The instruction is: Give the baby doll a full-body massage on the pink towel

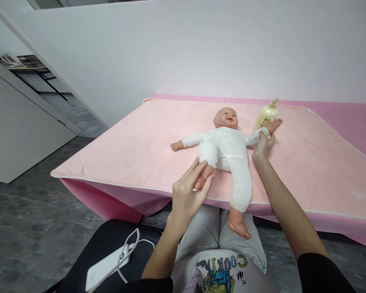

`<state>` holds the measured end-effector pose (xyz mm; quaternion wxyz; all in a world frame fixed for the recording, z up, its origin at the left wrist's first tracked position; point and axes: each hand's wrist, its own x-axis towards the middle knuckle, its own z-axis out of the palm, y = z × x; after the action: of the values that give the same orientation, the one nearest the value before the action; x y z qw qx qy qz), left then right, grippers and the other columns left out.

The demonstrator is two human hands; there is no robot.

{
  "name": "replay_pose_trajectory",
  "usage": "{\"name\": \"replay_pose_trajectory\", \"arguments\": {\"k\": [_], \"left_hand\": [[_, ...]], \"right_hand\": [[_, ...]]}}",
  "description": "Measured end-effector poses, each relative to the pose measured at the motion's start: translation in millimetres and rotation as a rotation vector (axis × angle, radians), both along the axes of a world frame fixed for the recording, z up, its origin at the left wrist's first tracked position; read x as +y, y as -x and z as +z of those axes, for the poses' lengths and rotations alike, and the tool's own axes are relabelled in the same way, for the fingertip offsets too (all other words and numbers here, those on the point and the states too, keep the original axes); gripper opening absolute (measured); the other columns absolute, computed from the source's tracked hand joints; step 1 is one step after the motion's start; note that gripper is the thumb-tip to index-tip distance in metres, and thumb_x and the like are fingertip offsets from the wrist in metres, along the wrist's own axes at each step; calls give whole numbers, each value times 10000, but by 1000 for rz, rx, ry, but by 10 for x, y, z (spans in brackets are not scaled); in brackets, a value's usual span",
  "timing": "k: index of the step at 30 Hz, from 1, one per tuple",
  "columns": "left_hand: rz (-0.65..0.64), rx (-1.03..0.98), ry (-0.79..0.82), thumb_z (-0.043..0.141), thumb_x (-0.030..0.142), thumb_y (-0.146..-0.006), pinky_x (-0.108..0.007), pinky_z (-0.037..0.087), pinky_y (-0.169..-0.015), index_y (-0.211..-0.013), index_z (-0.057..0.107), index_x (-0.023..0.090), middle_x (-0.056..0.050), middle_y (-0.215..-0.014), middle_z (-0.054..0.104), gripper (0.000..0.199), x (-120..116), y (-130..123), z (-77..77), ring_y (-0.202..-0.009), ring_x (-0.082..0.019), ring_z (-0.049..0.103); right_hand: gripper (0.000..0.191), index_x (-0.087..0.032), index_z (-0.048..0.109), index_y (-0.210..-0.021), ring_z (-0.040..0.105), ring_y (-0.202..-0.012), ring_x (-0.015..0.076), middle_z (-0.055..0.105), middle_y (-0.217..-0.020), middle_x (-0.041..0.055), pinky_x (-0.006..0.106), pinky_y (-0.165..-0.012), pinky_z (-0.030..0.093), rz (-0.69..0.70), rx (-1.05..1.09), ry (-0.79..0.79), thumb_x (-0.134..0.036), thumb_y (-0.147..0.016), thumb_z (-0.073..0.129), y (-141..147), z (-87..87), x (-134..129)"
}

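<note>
Head | pink cloth (125, 150) | white wall (201, 53) | left grip (187, 191) pinching doll's leg (205, 175) | right grip (264, 145) pinching arm (253, 138)

Both hands forward — each in a hold.
The left hand (187, 189) reaches up and rightward, its long fingers nearly straight and close together, the thumb apart below them in a loose pinch — its bare forearm (166, 248) slants down and left from the fingers. The right hand (264, 145) is more compact, fingers bent, its forearm (288, 207) running down and right from them.
</note>
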<state>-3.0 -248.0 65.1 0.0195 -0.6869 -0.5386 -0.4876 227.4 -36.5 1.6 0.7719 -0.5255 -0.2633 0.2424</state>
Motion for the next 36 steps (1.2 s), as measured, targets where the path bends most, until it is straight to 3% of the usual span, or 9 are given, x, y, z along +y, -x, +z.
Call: {"name": "replay_pose_trajectory", "arguments": {"k": [4,10,14,18,23,26,29,31,36], "left_hand": [[-78,-17,37,593,245,-816,-350,496,-954,-1124,622,198,-63,-1145,656,313,495,-147,-90,-1147,-234,563],[-137,-34,101,576,192,-819,-359,484,-957,-1135,621,184,-97,-1245,589,319,869,-246,-288,-1152,-240,558],[-125,-11,82,589,198,-813,-348,501,-937,-1133,626,202,-80,-1244,592,322,669,-177,-201,-1141,-241,566],[-61,7,49,597,226,-817,-316,526,-903,-1137,628,232,-66,-1268,575,322,180,-57,-151,-1082,-232,606],[-14,63,128,601,207,-815,-273,551,-851,-1136,632,251,-58,-1229,604,326,-464,27,-334,-1046,-228,626],[-23,83,207,594,202,-819,-263,565,-820,-1117,645,251,-50,-1192,629,307,-641,29,-457,-1029,-230,633],[-10,62,181,598,204,-816,-262,563,-827,-1123,643,247,-53,-1185,633,313,-585,27,-459,-1014,-224,641],[8,31,123,602,210,-813,-272,549,-861,-1133,638,235,-63,-1207,619,322,-432,16,-387,-1037,-225,631],[-25,-28,101,593,247,-819,-329,513,-923,-1130,635,230,-62,-1234,601,315,139,-81,-161,-1095,-233,599]], "right_hand": [[495,-159,548,-1136,579,-974,189,609,-1053,65,358,-880,473,160,-339,-196,-248,-651,589,196,105,-152],[378,-224,673,-994,583,-940,211,666,-991,50,404,-892,451,392,-903,-185,-146,-650,540,287,124,-313],[417,-197,652,-1048,588,-968,203,653,-1056,61,380,-892,459,375,-685,-166,-170,-639,569,259,127,-275],[442,-175,612,-1066,577,-1008,193,629,-1093,58,351,-915,452,270,-364,-133,-212,-626,586,223,101,-173],[350,-165,549,-1012,602,-896,160,615,-982,40,317,-831,498,52,-28,56,-269,-678,534,112,-56,-25],[331,-162,532,-1022,606,-940,171,591,-1034,71,311,-808,519,-17,127,231,-339,-751,464,13,-147,34],[384,-160,506,-1109,599,-994,182,567,-1104,94,326,-817,525,-33,182,280,-341,-779,427,-32,-127,38],[433,-153,484,-1162,594,-1007,176,562,-1126,94,328,-853,510,-46,131,176,-298,-754,470,-1,-50,-1],[488,-172,503,-1208,542,-1075,170,572,-1131,72,348,-961,435,89,-348,-163,-288,-735,535,209,147,-203]]}}
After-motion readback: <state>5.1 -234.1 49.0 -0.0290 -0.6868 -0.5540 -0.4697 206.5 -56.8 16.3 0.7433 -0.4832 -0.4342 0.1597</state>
